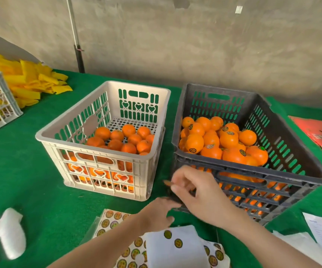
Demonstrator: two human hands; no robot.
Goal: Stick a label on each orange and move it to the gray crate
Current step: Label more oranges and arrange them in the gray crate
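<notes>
While the right hand (195,192) hangs just in front of the near left corner of the gray crate (272,120), its thumb and forefinger are pinched together on a small brownish scrap. It is blurred, but I take it for a peeled label (167,183); the other fingers curl loosely below. The left hand (156,211) lies lower, at the far edge of the label sheets (113,221) on the green cloth (30,180). It is half covered by the right hand and smeared, so I cannot tell whether its fingers press the paper or are closed on anything. Neither hand has fruit: the bare oranges (121,140) sit in the white crate (102,97) on the left, and the labelled oranges (224,144) are heaped in the gray crate on the right. To my eye the step is getting label and orange together. It would go best with the pinch kept on the label's very edge, sticky face clear of the fingertips, while the free hand lifts one orange from the near side of the white crate. Lay the label on smooth skin away from the stem, rub it flat from the middle outward, then set the orange into a low spot on the right of the gray crate rather than onto the heap.
</notes>
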